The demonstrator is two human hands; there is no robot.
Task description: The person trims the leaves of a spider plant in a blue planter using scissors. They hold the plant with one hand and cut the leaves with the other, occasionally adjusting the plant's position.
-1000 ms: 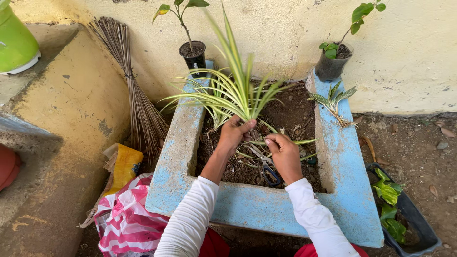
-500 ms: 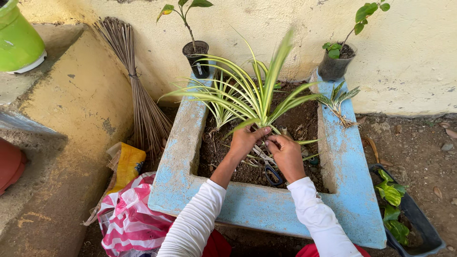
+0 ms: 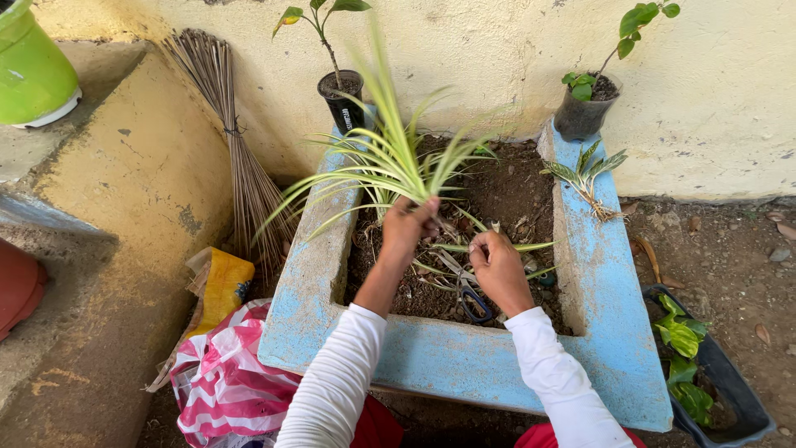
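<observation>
My left hand (image 3: 408, 226) grips the base of a spider plant (image 3: 390, 162) with long green-and-cream striped leaves, lifted above the dark soil of a blue concrete planter (image 3: 593, 282). My right hand (image 3: 500, 270) rests low on the soil just to its right, fingers curled over loose leaves and roots; whether it holds anything I cannot tell. Blue-handled scissors (image 3: 468, 294) lie on the soil under my right hand. Both arms wear white ribbed sleeves.
A small uprooted striped plantlet (image 3: 587, 172) lies on the planter's right rim. Two black pots with seedlings (image 3: 342, 95) (image 3: 582, 112) stand at the back corners. A stick broom (image 3: 236, 149) leans left. A pink striped bag (image 3: 220, 386), green bucket (image 3: 33, 70) and black tray of leafy plants (image 3: 705, 373) sit around.
My left hand has lifted the spider plant and swung its leaves upward and to the left. My right hand has stayed low on the soil, shifting slightly.
</observation>
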